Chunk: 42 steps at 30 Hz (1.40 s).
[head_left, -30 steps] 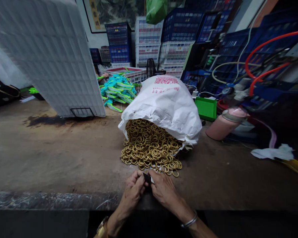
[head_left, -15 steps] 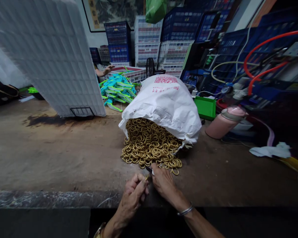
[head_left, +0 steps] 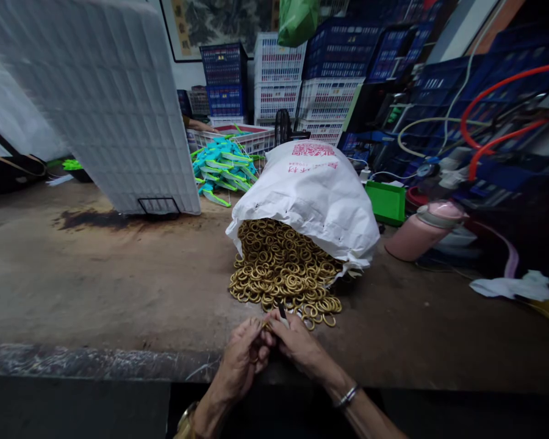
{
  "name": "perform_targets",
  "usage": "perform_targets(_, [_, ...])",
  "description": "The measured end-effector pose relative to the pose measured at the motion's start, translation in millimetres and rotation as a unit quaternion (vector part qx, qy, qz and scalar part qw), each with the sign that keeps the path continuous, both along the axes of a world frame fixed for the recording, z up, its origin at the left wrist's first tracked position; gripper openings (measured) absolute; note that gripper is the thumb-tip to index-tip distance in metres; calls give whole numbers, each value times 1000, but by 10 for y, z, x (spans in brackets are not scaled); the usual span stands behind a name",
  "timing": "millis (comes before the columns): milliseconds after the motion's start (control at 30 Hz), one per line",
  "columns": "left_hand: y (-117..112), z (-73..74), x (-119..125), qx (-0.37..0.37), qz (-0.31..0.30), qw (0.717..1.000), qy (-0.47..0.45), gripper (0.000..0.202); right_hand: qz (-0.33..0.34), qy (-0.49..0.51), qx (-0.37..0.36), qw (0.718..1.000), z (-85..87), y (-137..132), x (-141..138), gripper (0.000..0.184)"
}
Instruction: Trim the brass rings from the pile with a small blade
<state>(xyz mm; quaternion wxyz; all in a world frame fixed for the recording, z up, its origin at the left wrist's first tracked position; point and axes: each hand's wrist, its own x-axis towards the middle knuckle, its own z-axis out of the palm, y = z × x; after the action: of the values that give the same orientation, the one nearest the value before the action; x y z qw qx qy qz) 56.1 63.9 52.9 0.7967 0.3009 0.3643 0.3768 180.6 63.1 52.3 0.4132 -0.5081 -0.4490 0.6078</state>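
Observation:
My left hand [head_left: 243, 353] is closed, pinching a gold-coloured ring [head_left: 266, 325] at its fingertips near the table's front edge. My right hand [head_left: 302, 341] meets it there, its fingers wrapped round a slim tool [head_left: 282, 312] with a dark end and a pale part; its kind I cannot make out. Just beyond both hands lies a heap of gold-coloured rings [head_left: 288, 277]. They spill from the mouth of a white woven sack [head_left: 311, 195] lying on its side. The fingers partly hide the held ring and most of the tool.
On the brown table [head_left: 119, 292], a white ribbed panel [head_left: 132, 122] stands left. Behind are a turquoise-and-green pile [head_left: 224, 161] and a co-worker's arm [head_left: 201, 125]. A green tray [head_left: 385, 202] and pink bottle [head_left: 423, 231] are right; stacked crates [head_left: 279, 79] stand farther back.
My right hand has come against my left at the ring, and the tool's dark end now points upward. The view has shifted slightly. The co-worker's hand has lowered towards the crate.

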Motion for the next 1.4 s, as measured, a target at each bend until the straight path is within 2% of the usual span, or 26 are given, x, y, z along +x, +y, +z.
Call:
perform_targets(100, [11,10,-12,-9,-5,1000,7,28,-10,-20,2,1000,-57,-5,3,19])
perform_targets(167, [12,14,-11,-19,5,1000,17,28,-36,-79,30,996,-78,-10,18,15])
perform_targets(267, [-1,-3,-15,-32,30,999,30,29,-58,-195,98,974,-55,-28,37,14])
perform_targets(367, [-20,-21,-29,-28,40,998,24,29,-35,-266,169,948,13,-58,34,17])
perform_targets(600, [-51,64,-46,-39,-23,999,2,28,-11,-322,224,920,66,-106,29,18])
perform_targets(733, [-49,27,-50,-15,-21,999,20,30,-8,-321,243,915,71,-105,33,17])
perform_targets(833, [-47,-37,-46,17,2,997,70,29,-37,-278,196,940,101,-82,13,17])
perform_targets(900, [-50,-55,-34,47,18,991,126,28,-65,-231,127,963,102,-66,-10,19])
perform_targets(1000, [-56,-33,-9,99,38,976,190,29,-56,-111,0,992,52,-66,-50,29])
perform_targets(1067, [-59,-7,4,124,48,971,201,29,-48,-15,-78,996,6,-82,-71,33])
perform_targets(1133, [-62,10,8,127,47,971,197,29,-59,53,-126,989,-21,-101,-82,35])
perform_targets(1267, [-70,11,-6,93,9,985,142,29,-74,96,-134,984,-7,-108,-75,35])
perform_targets(1400, [-74,14,-13,29,-7,998,54,30,-76,39,-88,992,18,-69,-40,30])
